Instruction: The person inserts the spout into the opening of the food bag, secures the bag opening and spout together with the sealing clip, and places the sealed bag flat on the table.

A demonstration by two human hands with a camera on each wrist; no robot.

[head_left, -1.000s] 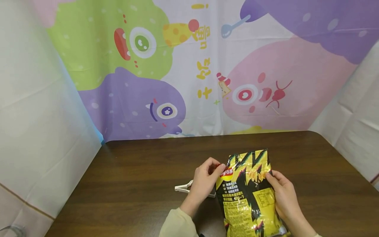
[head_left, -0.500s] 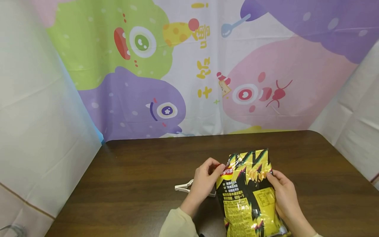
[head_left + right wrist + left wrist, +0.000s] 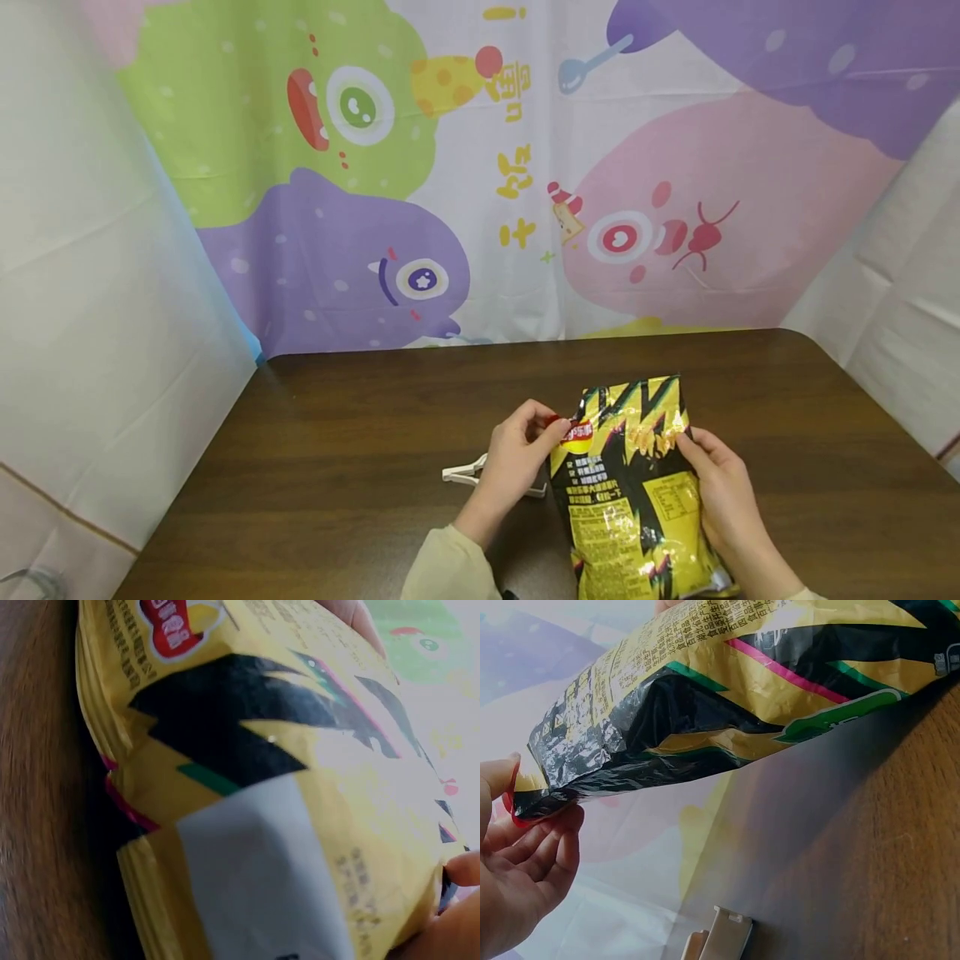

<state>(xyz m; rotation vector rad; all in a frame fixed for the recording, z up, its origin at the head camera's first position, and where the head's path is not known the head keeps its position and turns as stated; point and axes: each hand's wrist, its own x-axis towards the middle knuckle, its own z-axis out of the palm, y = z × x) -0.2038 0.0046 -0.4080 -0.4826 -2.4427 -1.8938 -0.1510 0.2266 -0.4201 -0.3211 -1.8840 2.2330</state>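
Gripping, with left hand [image 3: 513, 457] and right hand [image 3: 726, 493] fingers [image 3: 559, 859], a crinkled, glossy, puffed yellow-and-black packet [image 3: 633, 500] by opposite edges.

Dark wooden table [image 3: 330, 450], cartoon-printed curtain [image 3: 517, 175]

The snack bag [image 3: 633, 508] is patterned in yellow-gold and black zigzags, edged with green and pink, and is marked with a red-and-yellow logo [image 3: 579, 434]. The table [image 3: 337, 433] is coloured dark brown with streaked grain, while the white backdrop [image 3: 517, 287] is printed with green, purple and pink spotted cartoon creatures and yellow characters. The sleeve [image 3: 450, 567] is tinted pale cream.
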